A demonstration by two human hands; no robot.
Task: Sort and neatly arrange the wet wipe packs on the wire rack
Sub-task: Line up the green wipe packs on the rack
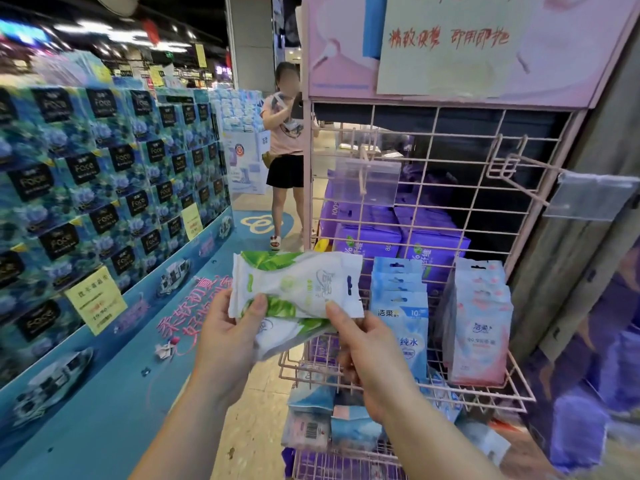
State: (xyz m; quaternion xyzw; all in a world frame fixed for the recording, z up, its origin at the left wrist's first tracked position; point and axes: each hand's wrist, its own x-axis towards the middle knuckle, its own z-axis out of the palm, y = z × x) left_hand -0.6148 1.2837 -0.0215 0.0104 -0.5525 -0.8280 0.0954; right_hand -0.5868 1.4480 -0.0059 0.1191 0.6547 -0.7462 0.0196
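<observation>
I hold a white-and-green wet wipe pack [298, 284] sideways in front of the pink wire rack [433, 157]. My left hand [228, 336] pinches its left end and also holds a second green pack [289, 336] underneath. My right hand [367, 348] pinches the top pack's right end. On the rack's upper shelf [485, 393] stand a row of blue packs [401, 306] and, to their right, a row of pink packs [479, 323]. Mixed blue and pink packs [329, 420] lie loose on the shelf below.
A person in a pink top [285, 157] stands in the aisle behind the rack's left side. A tall wall of blue tissue boxes [104, 174] runs along the left. Empty hooks [519, 168] stick out of the rack's grid. Purple packages [398, 233] are stacked behind it.
</observation>
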